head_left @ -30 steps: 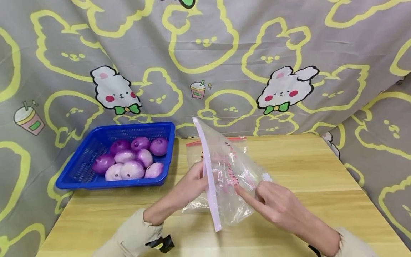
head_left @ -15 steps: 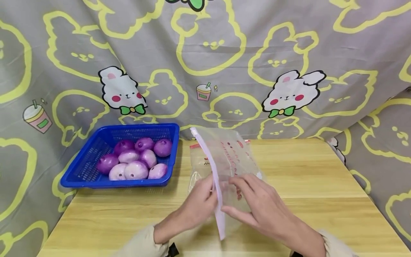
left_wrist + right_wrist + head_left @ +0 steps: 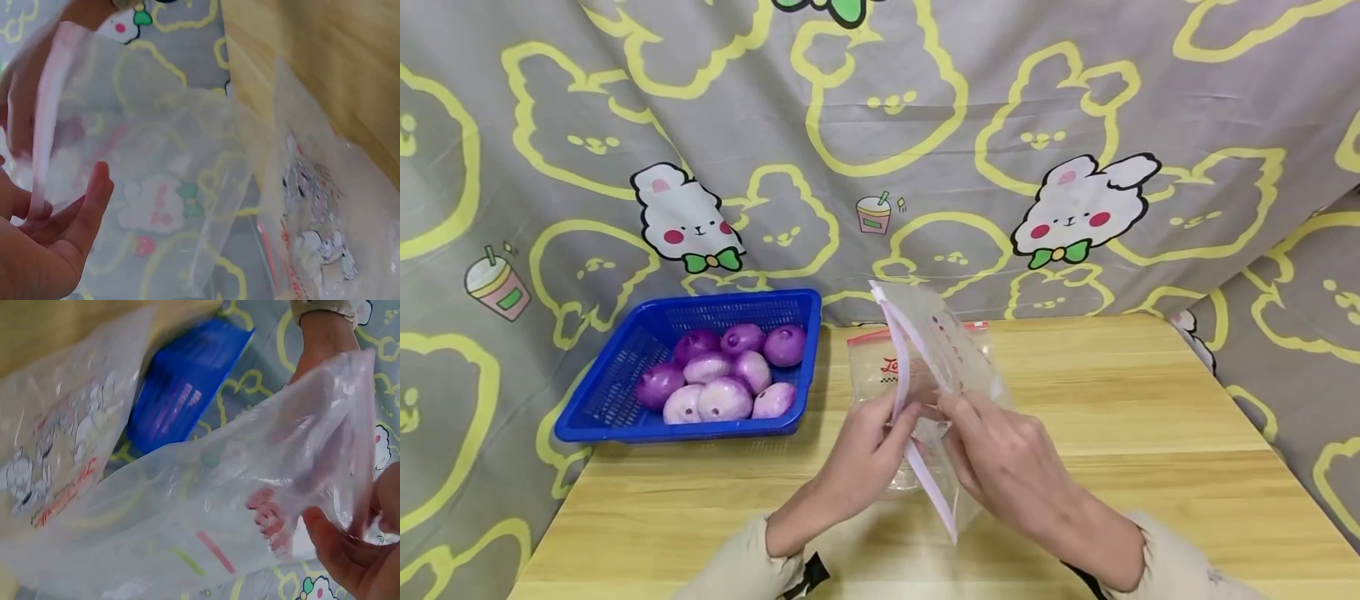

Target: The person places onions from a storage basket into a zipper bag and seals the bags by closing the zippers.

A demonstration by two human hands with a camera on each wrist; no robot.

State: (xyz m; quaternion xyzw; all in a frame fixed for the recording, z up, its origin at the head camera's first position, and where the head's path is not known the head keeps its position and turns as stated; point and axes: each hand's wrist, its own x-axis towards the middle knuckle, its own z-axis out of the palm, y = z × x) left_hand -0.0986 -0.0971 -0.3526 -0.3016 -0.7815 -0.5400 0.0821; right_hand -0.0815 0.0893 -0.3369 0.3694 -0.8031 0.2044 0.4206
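Observation:
A clear zip bag (image 3: 940,333) with a pale lilac zip edge is held up over the table, its mouth parted. My left hand (image 3: 865,454) grips the near-left side of the mouth between thumb and fingers. On the opposite side, my right hand (image 3: 1015,471) pinches the other wall of the bag. In the left wrist view, the left hand (image 3: 56,250) has its fingers at the zip strip. The right wrist view has the right hand (image 3: 359,550) at the bag's edge, beside pink print. Bag and hands partly hide the fingertips.
Beneath lies a second clear bag (image 3: 868,371) with a red zip edge and printed figures. A blue plastic basket (image 3: 808,367) at the left holds several purple onions (image 3: 725,398). A patterned grey curtain (image 3: 925,167) hangs behind the wooden table (image 3: 1120,400).
The right hand has gone from pointing at the bag's wall to pinching it near the mouth. The zip edge has come apart into two sides, and the bag has turned slightly.

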